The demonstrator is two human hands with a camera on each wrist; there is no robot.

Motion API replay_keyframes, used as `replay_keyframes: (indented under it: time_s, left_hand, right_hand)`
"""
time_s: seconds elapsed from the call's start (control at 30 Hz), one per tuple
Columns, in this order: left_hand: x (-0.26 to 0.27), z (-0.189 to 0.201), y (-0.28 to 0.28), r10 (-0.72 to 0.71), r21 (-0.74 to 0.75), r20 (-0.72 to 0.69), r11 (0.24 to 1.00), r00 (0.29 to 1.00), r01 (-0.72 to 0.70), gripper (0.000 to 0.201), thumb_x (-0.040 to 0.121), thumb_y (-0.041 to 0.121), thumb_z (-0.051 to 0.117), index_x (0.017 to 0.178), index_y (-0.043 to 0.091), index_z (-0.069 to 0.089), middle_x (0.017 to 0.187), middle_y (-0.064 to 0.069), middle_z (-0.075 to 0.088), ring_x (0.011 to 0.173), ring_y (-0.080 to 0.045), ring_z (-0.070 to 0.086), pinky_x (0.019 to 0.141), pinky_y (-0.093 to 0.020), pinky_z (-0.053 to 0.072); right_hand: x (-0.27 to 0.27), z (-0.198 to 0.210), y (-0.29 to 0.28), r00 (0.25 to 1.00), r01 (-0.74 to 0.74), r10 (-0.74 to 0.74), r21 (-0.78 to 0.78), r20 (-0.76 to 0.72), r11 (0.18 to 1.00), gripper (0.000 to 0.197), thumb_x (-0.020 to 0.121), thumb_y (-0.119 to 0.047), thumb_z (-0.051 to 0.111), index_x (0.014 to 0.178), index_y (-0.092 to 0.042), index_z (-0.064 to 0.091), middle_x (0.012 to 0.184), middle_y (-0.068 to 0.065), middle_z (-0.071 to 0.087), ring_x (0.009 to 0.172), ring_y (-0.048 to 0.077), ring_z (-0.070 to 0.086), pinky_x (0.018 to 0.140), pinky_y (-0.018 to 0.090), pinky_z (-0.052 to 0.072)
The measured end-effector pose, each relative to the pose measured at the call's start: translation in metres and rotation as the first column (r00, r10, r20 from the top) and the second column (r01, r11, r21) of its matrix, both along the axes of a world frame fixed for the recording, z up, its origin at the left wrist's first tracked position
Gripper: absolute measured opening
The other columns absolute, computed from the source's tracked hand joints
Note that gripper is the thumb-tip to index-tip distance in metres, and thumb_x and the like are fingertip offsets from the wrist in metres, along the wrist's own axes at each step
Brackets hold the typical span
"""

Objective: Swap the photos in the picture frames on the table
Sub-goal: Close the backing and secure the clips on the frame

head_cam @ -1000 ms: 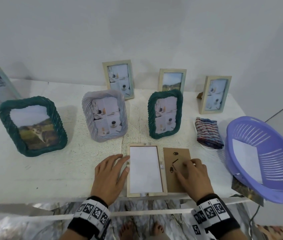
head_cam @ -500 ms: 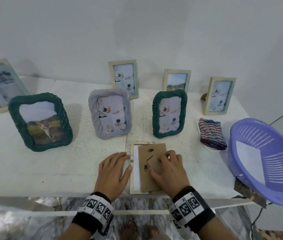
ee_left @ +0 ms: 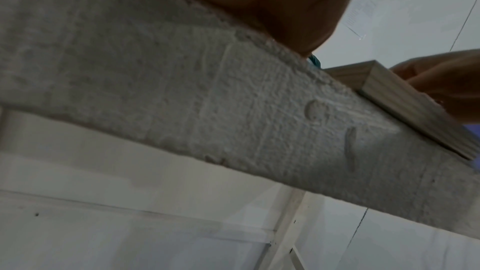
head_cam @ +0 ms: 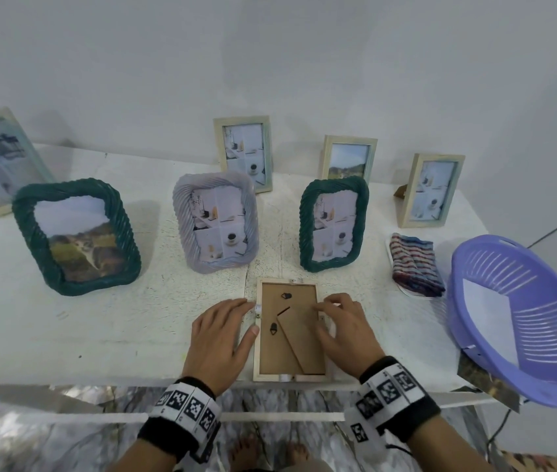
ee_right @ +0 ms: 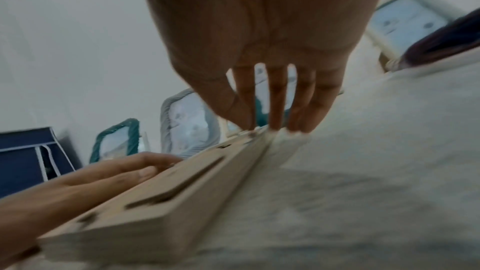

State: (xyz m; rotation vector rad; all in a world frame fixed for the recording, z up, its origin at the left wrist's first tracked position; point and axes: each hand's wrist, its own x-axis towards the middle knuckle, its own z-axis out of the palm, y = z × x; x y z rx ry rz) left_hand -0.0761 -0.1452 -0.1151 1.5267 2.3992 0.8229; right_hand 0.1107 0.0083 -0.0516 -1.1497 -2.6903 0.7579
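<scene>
Between the two hands a pale wooden picture frame lies face down at the near edge of the white textured desk, with its brown cardboard backing board seated inside the rim and the easel leg lying flat across it. The left hand rests flat and spread on the desk, thumb against the frame's left rail. The right hand lies open on the opposite side, its straight fingertips pressing at the frame's right rail, where a small tab seems to sit.

By my reading, this frame is being closed up: the board is in, and the step in hand is securing it. The next move calls for turning each retaining tab over the board while the left hand braces the frame, then standing it beyond the hands among the upright frames.
</scene>
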Motion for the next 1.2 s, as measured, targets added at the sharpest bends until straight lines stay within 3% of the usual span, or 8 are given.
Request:
replay_keyframes:
  time_s: [0.07, 0.2, 0.4, 0.57, 0.67, 0.8, 1.03, 1.2]
  left_hand:
    - [0.0, 0.0, 0.0, 0.004, 0.003, 0.001, 1.0, 1.0, -0.004, 0.043, 0.096, 0.053, 0.033, 0.135, 0.039, 0.046, 0.138, 0.02, 0.046, 0.132, -0.005, 0.033, 0.105, -0.026, 0.021]
    - [0.0, 0.0, 0.001, 0.009, 0.008, 0.0, 1.0, 1.0, -0.009, 0.042, 0.096, 0.053, 0.033, 0.134, 0.041, 0.048, 0.137, 0.019, 0.046, 0.131, -0.006, 0.034, 0.104, -0.026, 0.021]
    - [0.0, 0.001, 0.002, 0.008, 0.012, -0.011, 1.0, 1.0, -0.008, 0.043, 0.095, 0.052, 0.035, 0.133, 0.041, 0.05, 0.136, 0.017, 0.048, 0.13, -0.007, 0.036, 0.102, -0.031, 0.025]
    - [0.002, 0.001, 0.002, 0.013, 0.011, -0.028, 1.0, 1.0, -0.012, 0.044, 0.095, 0.052, 0.034, 0.133, 0.04, 0.051, 0.135, 0.016, 0.049, 0.129, -0.009, 0.037, 0.102, -0.033, 0.027]
    - [0.003, 0.0, 0.002, 0.011, 0.017, -0.051, 1.0, 0.999, -0.01, 0.043, 0.095, 0.05, 0.034, 0.133, 0.039, 0.051, 0.134, 0.015, 0.051, 0.128, -0.01, 0.039, 0.101, -0.034, 0.028]
    - [0.005, 0.0, 0.005, -0.003, 0.02, -0.132, 1.0, 0.991, 0.005, 0.042, 0.096, 0.042, 0.036, 0.132, 0.034, 0.055, 0.133, 0.009, 0.054, 0.123, -0.015, 0.046, 0.097, -0.035, 0.031]
    - [0.003, 0.005, 0.007, -0.096, -0.043, -0.321, 0.995, 0.942, 0.086, 0.043, 0.097, 0.035, 0.035, 0.132, 0.025, 0.057, 0.135, 0.009, 0.055, 0.113, -0.016, 0.055, 0.088, -0.039, 0.043]
    - [-0.003, 0.008, 0.008, -0.129, -0.067, -0.353, 0.991, 0.927, 0.112, 0.042, 0.097, 0.037, 0.036, 0.132, 0.026, 0.057, 0.134, 0.011, 0.056, 0.11, -0.016, 0.056, 0.083, -0.036, 0.043]
  right_hand:
    - [0.014, 0.001, 0.015, 0.998, -0.068, 0.067, -0.062, -0.019, 0.996, 0.028, 0.089, -0.014, 0.058, 0.116, -0.02, 0.064, 0.109, -0.003, 0.057, 0.094, 0.015, 0.053, 0.082, 0.021, 0.039]
    - [0.02, 0.003, 0.029, 0.988, -0.154, 0.153, -0.157, -0.02, 0.976, 0.021, 0.089, -0.015, 0.061, 0.108, -0.023, 0.066, 0.096, -0.013, 0.063, 0.077, 0.004, 0.056, 0.069, 0.008, 0.04]
    - [0.009, 0.004, 0.055, 0.962, -0.249, 0.27, -0.275, 0.042, 0.929, 0.012, 0.085, -0.023, 0.068, 0.091, -0.029, 0.059, 0.088, -0.009, 0.062, 0.078, 0.009, 0.058, 0.073, 0.022, 0.05]
    - [-0.001, 0.008, 0.063, 0.937, -0.294, 0.333, -0.284, 0.1, 0.913, 0.019, 0.085, -0.036, 0.069, 0.081, -0.028, 0.052, 0.078, -0.008, 0.056, 0.071, 0.006, 0.05, 0.069, 0.022, 0.045]
    - [-0.002, 0.005, 0.06, 0.944, -0.282, 0.316, -0.264, 0.094, 0.922, 0.022, 0.088, -0.036, 0.066, 0.08, -0.024, 0.049, 0.08, -0.005, 0.057, 0.073, 0.012, 0.051, 0.07, 0.029, 0.046]
    - [0.001, -0.002, 0.054, 0.963, -0.232, 0.255, -0.211, 0.088, 0.95, 0.029, 0.09, -0.039, 0.063, 0.073, -0.03, 0.041, 0.078, -0.004, 0.059, 0.07, 0.013, 0.053, 0.066, 0.029, 0.045]
    - [0.002, -0.006, 0.051, 0.972, -0.211, 0.226, -0.184, 0.065, 0.96, 0.027, 0.089, -0.038, 0.063, 0.078, -0.019, 0.047, 0.077, 0.0, 0.061, 0.069, 0.016, 0.055, 0.065, 0.033, 0.047]
    - [0.001, -0.005, 0.049, 0.974, -0.207, 0.22, -0.177, 0.058, 0.962, 0.027, 0.09, -0.036, 0.063, 0.079, -0.017, 0.048, 0.077, 0.002, 0.061, 0.069, 0.016, 0.054, 0.065, 0.032, 0.046]
